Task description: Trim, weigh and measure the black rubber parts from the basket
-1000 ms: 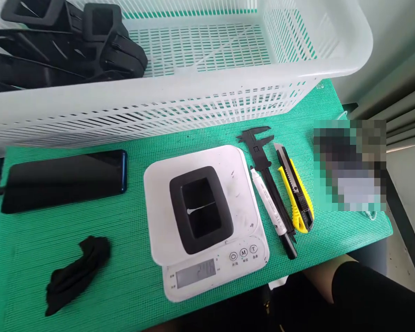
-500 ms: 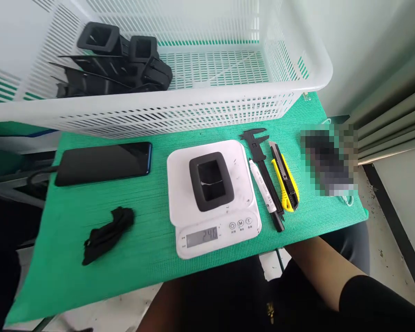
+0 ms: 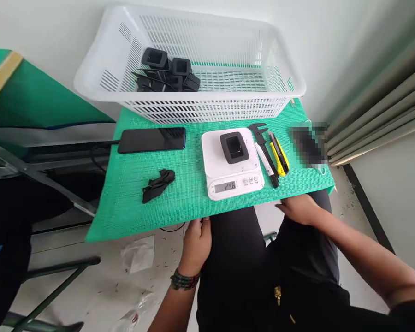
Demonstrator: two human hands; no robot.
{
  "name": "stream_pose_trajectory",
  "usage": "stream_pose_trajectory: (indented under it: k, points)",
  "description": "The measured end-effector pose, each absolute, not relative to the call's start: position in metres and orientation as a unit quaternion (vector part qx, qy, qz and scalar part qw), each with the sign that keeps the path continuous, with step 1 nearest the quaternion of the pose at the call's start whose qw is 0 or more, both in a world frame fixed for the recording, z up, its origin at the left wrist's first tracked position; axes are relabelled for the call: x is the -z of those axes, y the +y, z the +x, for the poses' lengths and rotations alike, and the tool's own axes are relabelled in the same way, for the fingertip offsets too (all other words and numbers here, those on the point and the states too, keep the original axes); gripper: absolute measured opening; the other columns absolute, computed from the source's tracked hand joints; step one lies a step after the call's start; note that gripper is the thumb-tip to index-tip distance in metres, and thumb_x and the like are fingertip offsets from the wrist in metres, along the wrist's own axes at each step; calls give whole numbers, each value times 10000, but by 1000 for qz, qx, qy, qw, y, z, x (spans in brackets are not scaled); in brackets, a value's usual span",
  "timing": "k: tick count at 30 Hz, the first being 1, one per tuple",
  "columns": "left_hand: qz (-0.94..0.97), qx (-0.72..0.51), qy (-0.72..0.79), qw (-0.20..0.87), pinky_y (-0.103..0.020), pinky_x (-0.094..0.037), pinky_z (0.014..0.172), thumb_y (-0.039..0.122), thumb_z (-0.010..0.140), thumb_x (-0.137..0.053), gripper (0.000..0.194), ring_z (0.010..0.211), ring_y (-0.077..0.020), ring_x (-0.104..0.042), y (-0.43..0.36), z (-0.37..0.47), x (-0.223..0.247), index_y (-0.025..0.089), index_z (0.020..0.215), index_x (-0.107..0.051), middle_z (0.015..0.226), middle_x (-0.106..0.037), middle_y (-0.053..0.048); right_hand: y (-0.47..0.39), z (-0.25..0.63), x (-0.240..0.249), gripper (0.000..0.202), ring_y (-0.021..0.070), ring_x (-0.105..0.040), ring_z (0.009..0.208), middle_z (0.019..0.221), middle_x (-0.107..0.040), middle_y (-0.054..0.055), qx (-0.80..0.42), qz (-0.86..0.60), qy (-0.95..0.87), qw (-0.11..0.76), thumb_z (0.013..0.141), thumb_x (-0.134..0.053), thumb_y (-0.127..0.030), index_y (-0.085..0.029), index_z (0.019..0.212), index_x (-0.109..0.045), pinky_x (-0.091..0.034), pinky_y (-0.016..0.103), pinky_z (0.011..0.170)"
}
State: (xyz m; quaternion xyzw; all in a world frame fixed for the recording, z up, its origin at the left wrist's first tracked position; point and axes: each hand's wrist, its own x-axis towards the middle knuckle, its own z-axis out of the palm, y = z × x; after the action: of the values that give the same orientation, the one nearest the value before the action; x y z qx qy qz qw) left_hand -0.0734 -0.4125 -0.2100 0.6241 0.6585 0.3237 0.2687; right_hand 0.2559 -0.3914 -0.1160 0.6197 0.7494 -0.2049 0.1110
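My left hand (image 3: 196,242) is below the table's front edge, beside my left knee. Its thumb and forefinger are close together, and whatever lies between them is hidden. On the other side, my right hand (image 3: 299,208) lies over my right thigh, just under the edge; its fingers are mostly hidden and dark. Above them on the table, a white digital scale (image 3: 212,159) carries a black hollow rectangular plastic part (image 3: 241,156). Its display seems to read 246, perhaps with a decimal point. To its right lie a black caliper (image 3: 259,134), a white marker (image 3: 263,159) and a yellow utility knife (image 3: 282,161).
A white plastic basket (image 3: 207,97) with several black parts (image 3: 155,76) stands at the back of the green-covered table (image 3: 190,189). A black phone (image 3: 148,140) with a cable and a crumpled black cloth (image 3: 158,185) lie left. A blurred-out item (image 3: 307,145) is at right.
The view has pulled back and shifted, so the basket and scale look smaller. Both hands are now visible below the table edge. The black part stays on the scale.
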Motion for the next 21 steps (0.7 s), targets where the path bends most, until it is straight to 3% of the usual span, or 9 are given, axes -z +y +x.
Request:
stream_pose_trajectory:
  k: [3, 6, 9, 15, 21]
  points:
    - [684, -302, 621, 236, -609, -476, 1187, 519, 1063, -439, 573, 1389, -403, -574, -434, -59, 189, 197, 1526, -543, 1392, -654, -199, -439, 301, 107, 351, 301, -730, 902, 945, -754, 120, 147, 769, 610, 124, 1080, -450, -477, -217, 928, -629, -457, 350, 676]
    - [720, -269, 613, 184, -696, -458, 1152, 528, 1027, -504, 707, 1412, -497, -527, -444, -46, 176, 106, 1591, -441, 1468, -573, -291, -472, 334, 113, 408, 286, -698, 799, 876, -716, 110, 101, 871, 476, 73, 1022, -487, -601, -239, 836, -519, -390, 324, 599]
    - [725, -271, 608, 176, -675, -467, 1152, 503, 1030, -508, 725, 1438, -505, -507, -444, -42, 175, 72, 1603, -402, 1503, -539, -314, -482, 342, 124, 402, 244, -638, 694, 674, -615, 51, 146, 871, 469, 16, 1041, -413, -505, -258, 723, -432, -388, 306, 593]
    - [716, -287, 612, 174, -658, -475, 1159, 489, 1017, -539, 756, 1459, -514, -494, -438, -44, 185, 12, 1585, -393, 1508, -532, -344, -482, 343, 119, 380, 223, -569, 675, 695, -619, 77, 104, 869, 483, -24, 1015, -428, -399, -240, 672, -465, -325, 316, 603]
    - [702, -304, 619, 176, -674, -449, 1189, 527, 1024, -533, 749, 1478, -503, -487, -439, -42, 193, 43, 1583, -415, 1559, -506, -331, -487, 363, 114, 402, 213, -517, 652, 750, -636, 117, 19, 880, 474, -35, 1039, -355, -347, -213, 707, -538, -270, 323, 599]
